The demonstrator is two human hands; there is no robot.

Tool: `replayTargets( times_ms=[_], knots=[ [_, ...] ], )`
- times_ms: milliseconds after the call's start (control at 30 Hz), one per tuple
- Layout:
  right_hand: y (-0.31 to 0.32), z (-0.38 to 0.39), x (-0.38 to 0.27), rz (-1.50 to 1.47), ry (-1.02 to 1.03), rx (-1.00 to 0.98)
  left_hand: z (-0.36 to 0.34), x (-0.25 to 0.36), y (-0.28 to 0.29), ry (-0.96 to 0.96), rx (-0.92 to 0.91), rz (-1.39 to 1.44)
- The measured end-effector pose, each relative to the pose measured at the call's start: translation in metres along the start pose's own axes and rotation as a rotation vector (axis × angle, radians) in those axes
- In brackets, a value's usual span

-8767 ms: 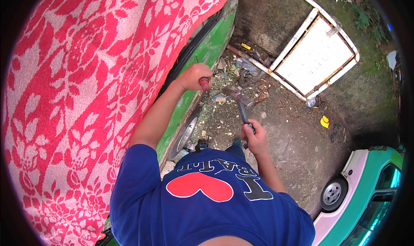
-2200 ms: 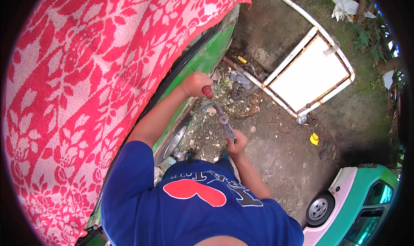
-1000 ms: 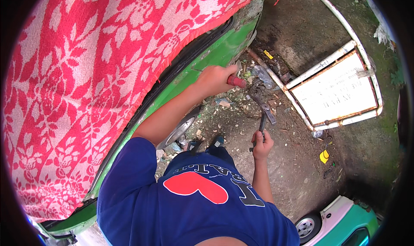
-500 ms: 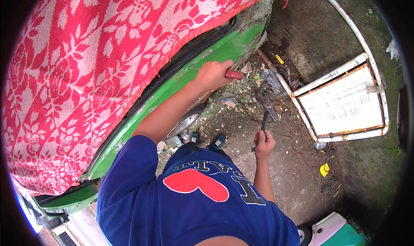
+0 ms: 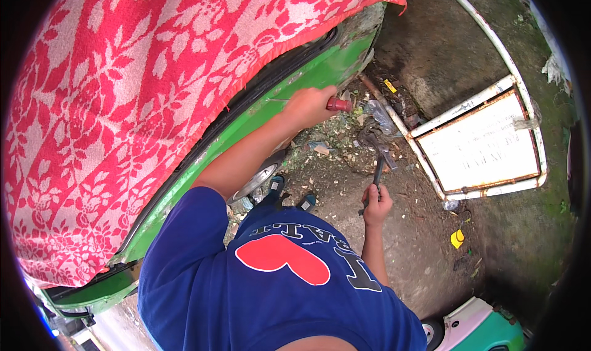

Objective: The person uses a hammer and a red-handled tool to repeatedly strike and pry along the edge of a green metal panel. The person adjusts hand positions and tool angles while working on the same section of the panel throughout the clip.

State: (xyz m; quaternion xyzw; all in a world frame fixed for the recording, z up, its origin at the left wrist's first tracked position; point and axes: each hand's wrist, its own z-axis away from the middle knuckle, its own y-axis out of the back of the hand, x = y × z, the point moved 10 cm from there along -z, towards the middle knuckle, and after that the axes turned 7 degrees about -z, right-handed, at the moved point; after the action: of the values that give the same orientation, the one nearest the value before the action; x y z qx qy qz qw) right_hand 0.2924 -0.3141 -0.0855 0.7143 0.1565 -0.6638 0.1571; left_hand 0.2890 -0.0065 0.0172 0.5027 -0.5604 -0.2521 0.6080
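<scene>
My left hand [image 5: 305, 108] is closed around the red handle [image 5: 339, 104] of a slim tool, whose thin metal shank [image 5: 278, 99] points left against the green car body [image 5: 320, 65], just below its black window seal [image 5: 280, 68]. Whether the tip touches the panel I cannot tell. A red-and-pink floral cloth [image 5: 135, 92] drapes over the car above the seal. Lower right, my right hand [image 5: 375, 204] grips a hammer [image 5: 379, 172] by its dark handle, head upward, below and to the right of the red handle and apart from it.
A rusty white tubular frame with a sign panel [image 5: 477, 145] lies at right on concrete ground. Rubble and plastic scraps [image 5: 320, 149] lie beside the car's wheel [image 5: 255, 182]. A yellow scrap [image 5: 457, 239] is lower right, and a teal-and-pink car [image 5: 480, 326] sits at the bottom right.
The view has turned since two seconds ago, showing more of the green car's lower left end. The left hand's tool now lies more sideways. My feet have shifted in the last half second.
</scene>
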Motion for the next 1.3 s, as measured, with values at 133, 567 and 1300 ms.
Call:
replayTargets(
  times_ms=[133,567,1300],
  knots=[
    [-0.005,0.000,-0.006,0.005,0.016,0.032,-0.004,0.000,0.005,-0.002,-0.011,0.015],
    [-0.019,0.002,-0.003,0.039,-0.060,0.042,0.000,0.000,0.016,-0.068,-0.002,0.019],
    [-0.074,-0.065,-0.046,-0.475,-0.311,-0.201,-0.011,-0.004,0.008,-0.144,0.064,-0.003]
  ],
)
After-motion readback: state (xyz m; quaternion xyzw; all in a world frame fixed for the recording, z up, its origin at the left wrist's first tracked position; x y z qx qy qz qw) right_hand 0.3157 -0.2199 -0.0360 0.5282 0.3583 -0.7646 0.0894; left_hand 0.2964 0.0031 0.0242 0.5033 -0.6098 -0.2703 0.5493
